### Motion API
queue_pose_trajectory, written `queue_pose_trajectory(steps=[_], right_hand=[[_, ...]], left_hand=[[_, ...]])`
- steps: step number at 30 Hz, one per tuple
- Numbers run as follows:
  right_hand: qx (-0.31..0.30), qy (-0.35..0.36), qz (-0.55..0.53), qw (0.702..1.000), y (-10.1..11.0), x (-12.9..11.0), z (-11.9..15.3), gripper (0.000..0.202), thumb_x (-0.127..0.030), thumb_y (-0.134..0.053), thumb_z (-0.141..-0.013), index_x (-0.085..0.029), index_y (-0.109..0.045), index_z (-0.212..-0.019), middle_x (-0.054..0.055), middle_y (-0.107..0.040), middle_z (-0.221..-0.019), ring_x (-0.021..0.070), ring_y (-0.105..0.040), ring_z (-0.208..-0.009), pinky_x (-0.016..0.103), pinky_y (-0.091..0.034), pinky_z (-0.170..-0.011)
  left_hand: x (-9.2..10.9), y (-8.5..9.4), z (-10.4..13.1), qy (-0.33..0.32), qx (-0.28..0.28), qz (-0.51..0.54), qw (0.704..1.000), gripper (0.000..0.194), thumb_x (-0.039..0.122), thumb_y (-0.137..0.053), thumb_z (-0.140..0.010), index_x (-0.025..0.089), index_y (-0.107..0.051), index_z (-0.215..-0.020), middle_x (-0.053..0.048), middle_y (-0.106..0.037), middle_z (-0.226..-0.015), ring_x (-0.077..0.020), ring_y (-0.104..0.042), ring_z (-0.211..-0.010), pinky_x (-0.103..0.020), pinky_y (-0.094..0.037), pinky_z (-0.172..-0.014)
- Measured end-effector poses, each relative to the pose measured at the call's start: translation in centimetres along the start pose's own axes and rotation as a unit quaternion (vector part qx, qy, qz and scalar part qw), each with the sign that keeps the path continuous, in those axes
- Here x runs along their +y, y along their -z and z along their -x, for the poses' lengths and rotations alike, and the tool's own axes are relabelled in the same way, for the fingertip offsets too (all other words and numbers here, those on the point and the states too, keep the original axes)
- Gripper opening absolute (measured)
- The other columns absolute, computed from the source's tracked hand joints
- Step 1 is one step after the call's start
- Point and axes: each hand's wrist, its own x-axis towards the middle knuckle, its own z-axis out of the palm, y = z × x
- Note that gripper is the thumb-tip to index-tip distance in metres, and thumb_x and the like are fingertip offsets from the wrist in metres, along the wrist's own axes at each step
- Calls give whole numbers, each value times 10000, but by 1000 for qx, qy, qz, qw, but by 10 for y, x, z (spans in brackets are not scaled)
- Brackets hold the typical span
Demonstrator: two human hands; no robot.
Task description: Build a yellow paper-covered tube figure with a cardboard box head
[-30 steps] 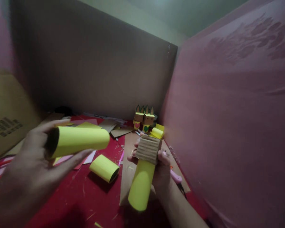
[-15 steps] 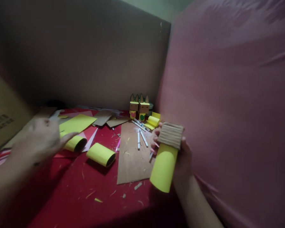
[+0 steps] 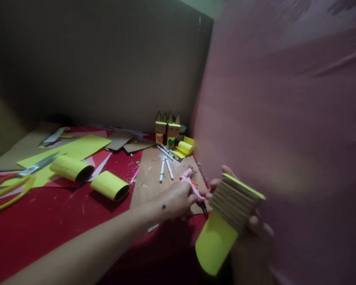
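On my remote feed, the left hand [image 3: 176, 200] had released a hollow yellow paper tube [image 3: 67, 167] and reached the pink plastic glue gun [image 3: 199, 194]; I couldn't tell whether it gripped. Only the right hand [image 3: 255, 239] surely held anything: the yellow tube with a corrugated-cardboard block [image 3: 233, 202]. Scraps [image 3: 152, 228] littered the red tabletop [image 3: 59, 225] beside the pink wall [image 3: 269, 99].

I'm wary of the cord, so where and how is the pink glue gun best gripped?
Probably by its handle, from the near side, palm down: the pink glue gun lies on the cardboard sheet, its slim handle slanting toward the person, the rest farther off. The black cord is by the handle's near end. The left hand is there; whether it has closed is unclear.
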Motion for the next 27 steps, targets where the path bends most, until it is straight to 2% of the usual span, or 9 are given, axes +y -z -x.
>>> queue_pose_trajectory(steps=[3, 7, 11, 14, 17, 21, 24, 26, 27], right_hand=[[76, 7, 63, 995, 4, 8, -2, 883, -188, -841, -621, -295, -491, -1425, 64, -718, -1173, 244, -692, -922, 385, -554, -821], [106, -31, 69, 992, 8, 22, -20, 737, -200, -846, -640, -235, -572, -1324, 43, -744, -1124, 228, -697, -976, 353, -544, -875], [57, -133, 4, 989, 5, 27, -26, 318, -295, -810, -682, -153, -724, -953, 62, -780, -812, 239, -723, -696, 444, -597, -797], [59, -175, -26, 983, 5, 26, -23, 290, -353, -797, -674, -150, -745, -874, 73, -779, -756, 268, -729, -672, 493, -609, -784], [83, -176, -42, 980, 7, 24, -20, 327, -400, -783, -684, -165, -758, -911, 77, -796, -857, 269, -743, -725, 481, -617, -788], [74, -163, -64, 982, 5, 17, -18, 431, -468, -785, -671, -180, -763, -992, 77, -798, -915, 266, -749, -776, 448, -615, -794], [37, -133, -91, 986, -5, 14, -17, 521, -518, -770, -678, -184, -742, -1077, 79, -787, -951, 257, -741, -846, 445, -576, -907], [10, -116, -111, 987, -13, 14, -18, 524, -529, -737, -716, -197, -720, -1121, 71, -776, -959, 237, -728, -819, 473, -554, -942], [-2, -114, -119, 986, -16, 15, -19, 529, -534, -726, -728, -200, -708, -1137, 69, -769, -966, 229, -720, -801, 486, -556, -933]], left_hand=[[-12, -5, 4, 70, -29, 68, 995, 92, 153, -561, -790, 167, -572, -700, -31, -599, -497, -164, -531, -351, -227, -373, -338], [-16, -16, 2, 77, 12, 188, 979, 149, 62, -443, -823, 134, -543, -739, -68, -632, -632, -116, -605, -517, -202, -514, -502], [-21, -24, -8, 97, 29, 238, 966, 249, 199, -447, -905, 149, -511, -669, 13, -500, -542, -61, -432, -392, -151, -363, -367], [-27, -26, -14, 111, 32, 232, 966, 386, 434, -538, -887, 193, -445, -599, 72, -388, -445, -52, -288, -311, -157, -208, -290], [-29, -25, -15, 83, 38, 222, 971, 388, 514, -714, -727, 210, -483, -653, 80, -440, -436, -59, -282, -299, -166, -174, -285], [-15, -13, -3, 12, 68, 205, 976, 285, 384, -786, -632, 194, -579, -677, 25, -571, -484, -91, -417, -343, -202, -273, -320], [4, 4, 19, -90, 119, 202, 968, 227, 336, -797, -628, 193, -660, -737, -23, -707, -725, -151, -640, -648, -238, -500, -562], [16, 16, 37, -127, 150, 197, 961, 257, 311, -831, -582, 199, -674, -753, -21, -732, -799, -183, -671, -791, -257, -533, -682], [20, 21, 46, -143, 162, 197, 956, 253, 313, -825, -584, 189, -672, -743, -32, -735, -781, -194, -670, -766, -275, -534, -675]])
